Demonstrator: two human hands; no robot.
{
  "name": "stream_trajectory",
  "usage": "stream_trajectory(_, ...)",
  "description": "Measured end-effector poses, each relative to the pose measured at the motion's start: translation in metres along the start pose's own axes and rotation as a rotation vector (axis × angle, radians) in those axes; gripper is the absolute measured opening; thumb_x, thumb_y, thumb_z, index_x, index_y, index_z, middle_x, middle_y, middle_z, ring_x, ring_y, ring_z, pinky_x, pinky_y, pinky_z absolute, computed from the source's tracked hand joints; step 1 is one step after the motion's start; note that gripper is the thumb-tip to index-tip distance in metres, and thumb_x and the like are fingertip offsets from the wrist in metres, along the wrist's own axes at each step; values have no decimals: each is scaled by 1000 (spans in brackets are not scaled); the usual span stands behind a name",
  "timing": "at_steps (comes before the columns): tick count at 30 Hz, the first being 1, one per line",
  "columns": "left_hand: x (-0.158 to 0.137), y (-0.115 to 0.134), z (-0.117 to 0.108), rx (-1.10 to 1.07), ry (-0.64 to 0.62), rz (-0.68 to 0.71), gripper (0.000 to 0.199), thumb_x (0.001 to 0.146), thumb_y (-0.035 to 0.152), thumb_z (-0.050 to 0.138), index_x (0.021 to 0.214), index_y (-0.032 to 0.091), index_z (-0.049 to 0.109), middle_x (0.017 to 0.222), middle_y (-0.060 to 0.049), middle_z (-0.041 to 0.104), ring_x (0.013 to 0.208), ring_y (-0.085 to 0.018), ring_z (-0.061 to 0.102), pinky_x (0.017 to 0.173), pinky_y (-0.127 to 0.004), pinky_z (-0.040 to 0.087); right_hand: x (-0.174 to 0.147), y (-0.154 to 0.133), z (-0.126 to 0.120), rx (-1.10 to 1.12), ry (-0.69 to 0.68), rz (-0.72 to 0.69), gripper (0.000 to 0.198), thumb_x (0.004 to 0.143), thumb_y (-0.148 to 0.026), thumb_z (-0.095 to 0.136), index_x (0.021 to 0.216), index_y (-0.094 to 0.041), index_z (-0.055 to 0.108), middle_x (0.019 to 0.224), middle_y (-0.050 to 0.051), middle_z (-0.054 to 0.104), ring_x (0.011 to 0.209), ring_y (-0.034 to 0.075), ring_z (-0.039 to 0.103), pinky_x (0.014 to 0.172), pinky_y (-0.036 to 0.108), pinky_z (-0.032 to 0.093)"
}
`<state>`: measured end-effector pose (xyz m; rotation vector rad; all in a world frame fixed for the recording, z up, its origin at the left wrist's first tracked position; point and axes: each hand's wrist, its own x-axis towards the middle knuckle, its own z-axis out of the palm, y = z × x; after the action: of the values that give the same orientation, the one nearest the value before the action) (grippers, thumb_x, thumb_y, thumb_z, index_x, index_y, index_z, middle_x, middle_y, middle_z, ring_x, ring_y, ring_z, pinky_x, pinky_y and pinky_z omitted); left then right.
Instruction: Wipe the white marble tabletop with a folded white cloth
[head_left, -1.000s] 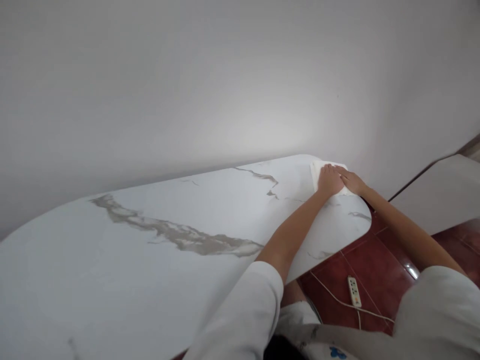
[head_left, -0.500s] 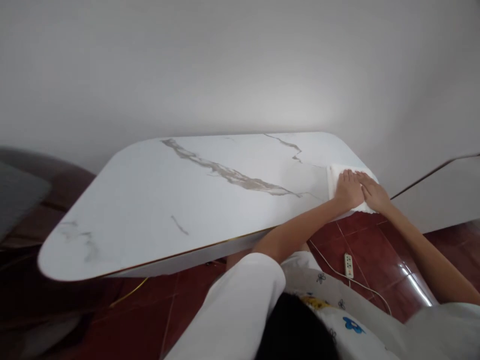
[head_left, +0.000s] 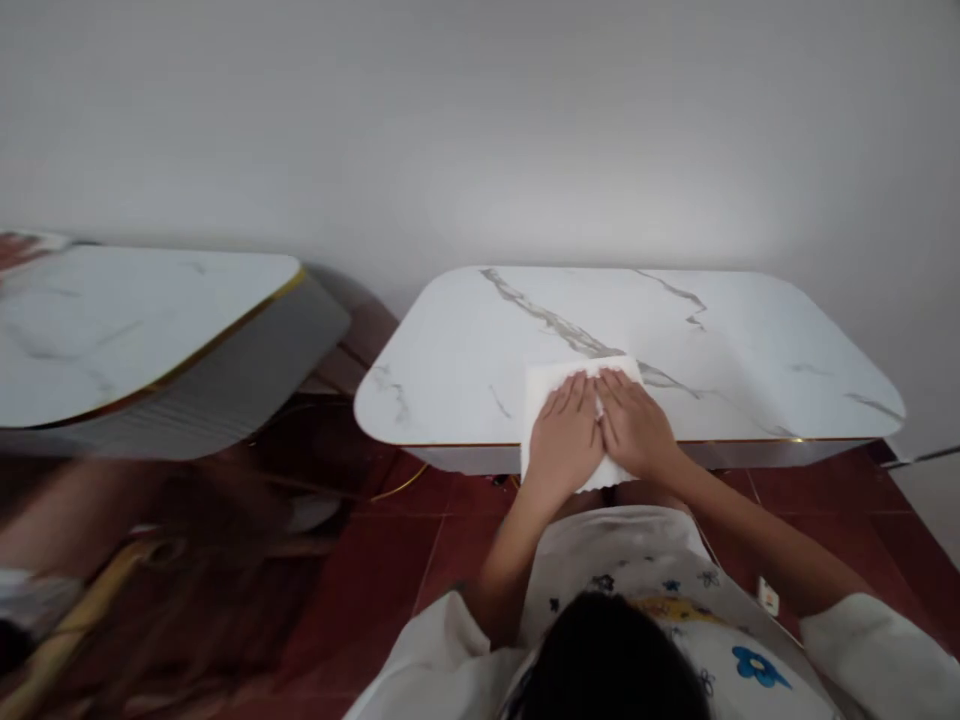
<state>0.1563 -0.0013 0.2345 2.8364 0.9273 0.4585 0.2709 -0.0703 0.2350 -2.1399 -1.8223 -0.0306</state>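
Both hands are lying palm down, fingers straight and held close, the left hand beside the right hand, meeting around the thumbs. Neither is curling round anything; they are only pressing on the white cloth. The cloth is resting at the front edge of the veined table, left of its middle, its near part reaching out past the edge.

That overhang is looking like the weak spot to me: if the palms were bearing down there, the cloth could be folding under and sliding off toward the lap. With nothing gripping it, uneven pressure or hands pulling apart could be bunching it up. Leaning hard on the edge could be tipping the table too, though I'm not seeing enough of its support to judge.

On the floor, a power strip is lying near the right forearm's side, and a yellow cord is showing under the table; a careless foot could be snagging either. Farther left, another person's hand, blurred, is resting at the second table.
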Motion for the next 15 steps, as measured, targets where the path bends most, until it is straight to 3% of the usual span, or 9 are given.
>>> stream_trajectory(9, -44, -147, -34, 48, 140, -309, 60, 82, 15, 31, 138, 24, 50, 143, 1, 50, 135, -17, 44, 115, -39, 34, 86, -137, 41, 152, -114, -199, 61, 90, -26, 36, 143, 5, 36, 151, 23, 32, 142, 36, 26, 116, 47, 20)
stream_trajectory(12, -42, -193, -46, 39, 124, -310, 56, 84, 19, 30, 136, 20, 53, 143, 0, 51, 134, -16, 45, 115, -34, 34, 115, -164, 56, 186, -89, -205, 60, 90, -24, 35, 141, 8, 36, 150, 24, 34, 141, 35, 27, 117, 46, 19)
stream_trajectory(15, -28, -228, -56, 35, 70, -317, 56, 86, 22, 29, 136, 13, 51, 146, -4, 47, 136, -17, 42, 116, -32, 30, 147, -177, 73, 233, -56, -206, 59, 89, -24, 35, 142, 1, 38, 150, 18, 39, 141, 33, 29, 116, 46, 20)
